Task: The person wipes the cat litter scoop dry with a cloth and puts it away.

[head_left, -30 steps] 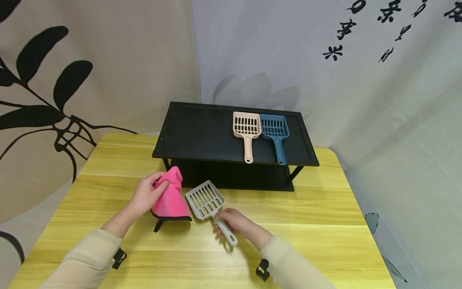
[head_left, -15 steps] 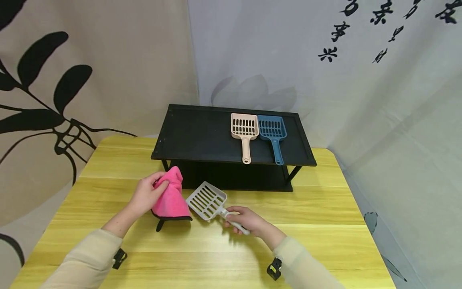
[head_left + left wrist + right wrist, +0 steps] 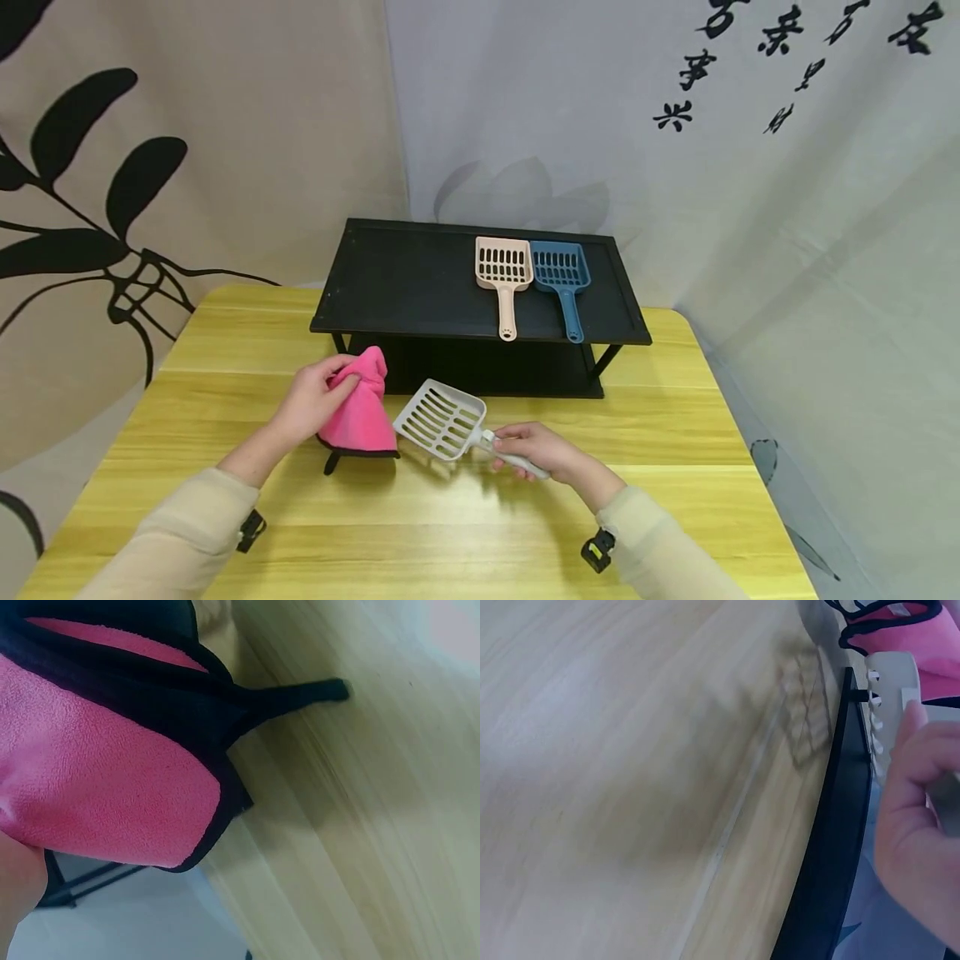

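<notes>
In the head view my left hand [image 3: 313, 398] pinches the top of a pink cloth [image 3: 363, 414], which hangs in folds with a black trimmed edge and a black loop at its bottom. The left wrist view shows the fuzzy pink cloth [image 3: 112, 765] close up, its dark border over the wood. My right hand [image 3: 542, 450] grips the handle of a light grey slotted litter scoop [image 3: 441, 419]. Its head points toward the cloth, and a shadow lies below it on the table. In the right wrist view the scoop [image 3: 892, 690] shows edge-on beyond my right hand [image 3: 922, 817].
Behind the hands stands a low black two-tier rack [image 3: 405, 279]. On its top lie a pale pink litter scoop [image 3: 504, 267] and a blue one [image 3: 561, 271], side by side, handles toward me. Printed fabric hangs behind the wooden table [image 3: 420, 533].
My right hand has moved to the right with the grey litter scoop, whose handle now points more to the right. My left hand still holds the pink cloth in nearly the same place.
</notes>
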Tool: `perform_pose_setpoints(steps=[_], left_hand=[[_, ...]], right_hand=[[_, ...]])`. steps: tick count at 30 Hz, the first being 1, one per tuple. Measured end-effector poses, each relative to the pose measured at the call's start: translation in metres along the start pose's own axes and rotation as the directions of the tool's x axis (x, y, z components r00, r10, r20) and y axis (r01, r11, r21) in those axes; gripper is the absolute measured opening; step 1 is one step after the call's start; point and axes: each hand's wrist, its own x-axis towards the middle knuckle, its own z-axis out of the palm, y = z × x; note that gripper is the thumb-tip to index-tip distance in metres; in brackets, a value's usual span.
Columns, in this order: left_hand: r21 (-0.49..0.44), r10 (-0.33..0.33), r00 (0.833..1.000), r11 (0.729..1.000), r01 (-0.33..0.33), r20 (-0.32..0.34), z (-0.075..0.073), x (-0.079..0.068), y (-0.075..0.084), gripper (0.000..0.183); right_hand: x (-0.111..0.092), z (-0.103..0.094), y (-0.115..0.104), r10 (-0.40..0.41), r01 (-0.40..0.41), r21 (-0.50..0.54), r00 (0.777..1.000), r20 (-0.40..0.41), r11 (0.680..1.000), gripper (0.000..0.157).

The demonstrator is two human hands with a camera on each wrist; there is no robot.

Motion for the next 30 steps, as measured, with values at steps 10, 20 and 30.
perform_pose_setpoints(steps=[10, 20, 30], left_hand=[[-0.051, 0.055, 0.994, 0.997, -0.050, 0.097, 0.028, 0.004, 0.009, 0.023], [-0.084, 0.168, 0.960, 0.985, -0.152, 0.225, 0.063, 0.003, 0.033, 0.017], [-0.055, 0.240, 0.867, 0.969, -0.240, 0.438, 0.076, 0.001, 0.032, 0.011]], right_hand=[[-0.001, 0.004, -0.004, 0.006, -0.005, -0.047, 1.000, 0.024, 0.999, 0.039], [0.005, 0.006, -0.016, 0.022, -0.024, 0.020, 0.998, 0.059, 1.000, 0.039], [-0.001, 0.007, -0.018, -0.031, 0.025, 0.064, 0.995, 0.099, 0.998, 0.041]])
